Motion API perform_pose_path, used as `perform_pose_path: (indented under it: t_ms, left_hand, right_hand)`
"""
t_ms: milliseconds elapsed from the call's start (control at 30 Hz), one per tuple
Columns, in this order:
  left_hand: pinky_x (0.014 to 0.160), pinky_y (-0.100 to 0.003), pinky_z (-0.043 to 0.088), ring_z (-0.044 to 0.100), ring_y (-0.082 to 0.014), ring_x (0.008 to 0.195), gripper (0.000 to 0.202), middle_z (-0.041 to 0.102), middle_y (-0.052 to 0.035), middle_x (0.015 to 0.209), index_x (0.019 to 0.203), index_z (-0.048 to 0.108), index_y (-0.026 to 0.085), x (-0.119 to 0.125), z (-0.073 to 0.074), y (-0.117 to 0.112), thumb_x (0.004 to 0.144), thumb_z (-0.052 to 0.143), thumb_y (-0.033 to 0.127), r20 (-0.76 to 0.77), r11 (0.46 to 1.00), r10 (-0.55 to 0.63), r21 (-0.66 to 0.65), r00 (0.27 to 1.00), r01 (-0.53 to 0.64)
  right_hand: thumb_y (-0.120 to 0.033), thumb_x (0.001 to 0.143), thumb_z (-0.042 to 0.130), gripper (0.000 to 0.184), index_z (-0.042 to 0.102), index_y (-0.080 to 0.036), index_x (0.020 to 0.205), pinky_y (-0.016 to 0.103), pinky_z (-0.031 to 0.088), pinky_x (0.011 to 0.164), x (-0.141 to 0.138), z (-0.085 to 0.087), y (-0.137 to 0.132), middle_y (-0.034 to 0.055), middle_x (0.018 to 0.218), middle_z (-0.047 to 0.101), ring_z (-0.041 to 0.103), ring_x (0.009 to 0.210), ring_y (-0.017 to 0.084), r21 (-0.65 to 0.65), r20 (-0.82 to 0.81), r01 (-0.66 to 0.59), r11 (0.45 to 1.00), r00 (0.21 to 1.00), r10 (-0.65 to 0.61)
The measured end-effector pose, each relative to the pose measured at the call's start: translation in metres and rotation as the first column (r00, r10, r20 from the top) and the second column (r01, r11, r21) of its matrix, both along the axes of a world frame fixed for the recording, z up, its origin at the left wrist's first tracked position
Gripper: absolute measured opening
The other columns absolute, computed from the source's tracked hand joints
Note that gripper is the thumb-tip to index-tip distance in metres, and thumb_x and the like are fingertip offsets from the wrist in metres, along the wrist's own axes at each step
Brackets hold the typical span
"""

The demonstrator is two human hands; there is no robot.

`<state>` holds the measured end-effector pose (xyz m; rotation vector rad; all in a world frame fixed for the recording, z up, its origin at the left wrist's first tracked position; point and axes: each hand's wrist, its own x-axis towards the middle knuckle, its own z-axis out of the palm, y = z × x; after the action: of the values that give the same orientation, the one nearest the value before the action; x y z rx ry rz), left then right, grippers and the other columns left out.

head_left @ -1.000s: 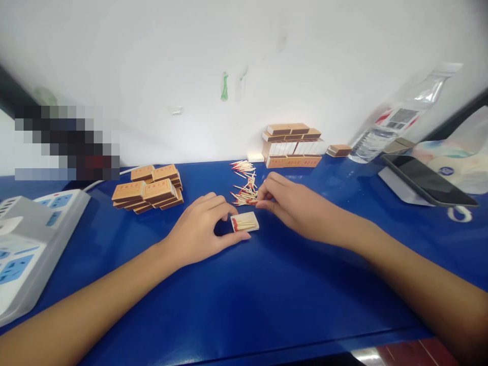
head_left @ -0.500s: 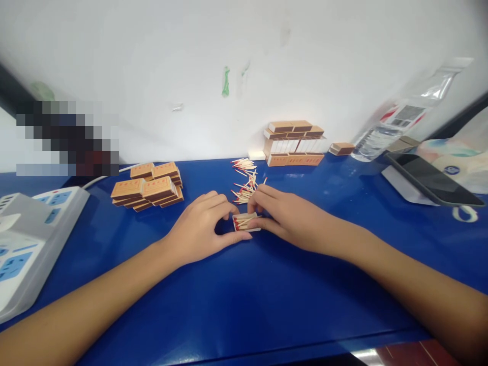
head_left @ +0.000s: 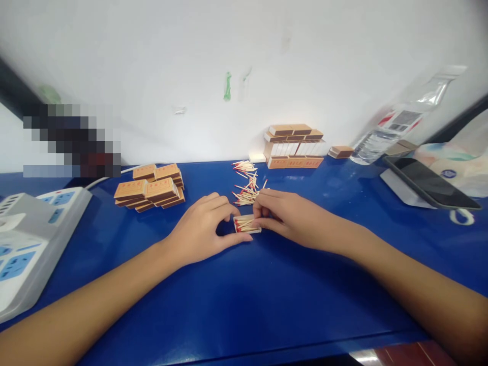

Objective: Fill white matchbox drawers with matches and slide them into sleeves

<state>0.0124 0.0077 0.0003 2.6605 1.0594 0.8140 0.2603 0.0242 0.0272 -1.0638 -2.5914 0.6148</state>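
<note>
A small white matchbox tray (head_left: 257, 231) lies on the blue table with red-tipped matches (head_left: 243, 224) inside, their heads toward the left. My left hand (head_left: 202, 229) grips the tray's left end between curled fingers at the far side and the thumb along the near side. At the tray's right end, my right hand (head_left: 287, 216) is closed in a pinch over the matches; its fingertips partly hide them. Just beyond the tray, loose matches (head_left: 246, 195) are scattered in a heap, and a further bunch of matches (head_left: 244, 166) lies nearer the wall.
Stacked matchboxes (head_left: 162, 188) stand at left, and another matchbox stack (head_left: 293, 147) rests against the wall. A single matchbox (head_left: 340, 152), water bottle (head_left: 385, 134) and phone (head_left: 430, 183) are at right. A white-and-grey power strip (head_left: 72, 218) occupies the left edge.
My right hand has shifted slightly right over the tray, and its pinched matches now lie flatter among the others. My left hand keeps its grip. The view has moved slightly.
</note>
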Motion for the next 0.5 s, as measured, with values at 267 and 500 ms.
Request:
perform_pose_path:
  t_ms: [267, 500]
  left_hand:
    - [0.082, -0.036, 0.048, 0.062, -0.0216, 0.085, 0.043, 0.068, -0.0042, 0.09, 0.102, 0.072, 0.017, -0.0002, -0.0016, 0.0002, 0.089, 0.078, 0.057, 0.004, 1.0, 0.001, -0.008, 1.0, -0.001]
    - [0.081, -0.036, 0.048, 0.061, -0.0215, 0.084, 0.043, 0.068, -0.0039, 0.088, 0.101, 0.071, 0.017, -0.0004, -0.0005, 0.0001, 0.09, 0.077, 0.059, 0.009, 1.0, -0.009, 0.003, 1.0, 0.009]
  right_hand:
    - [-0.025, 0.104, 0.059, 0.015, 0.058, -0.021, 0.09, 0.03, 0.04, 0.072, 0.0002, 0.0059, -0.0005, 0.0026, 0.092, 0.068, 0.059, 0.08, 0.018, -0.043, 0.029, 0.008, 0.999, 1.0, -0.007]
    - [-0.031, 0.106, 0.059, 0.021, 0.058, -0.021, 0.088, 0.03, 0.039, 0.069, -0.002, -0.0015, -0.0028, 0.0016, 0.091, 0.068, 0.059, 0.077, 0.016, -0.022, 0.014, 0.01, 1.0, 1.0, -0.01]
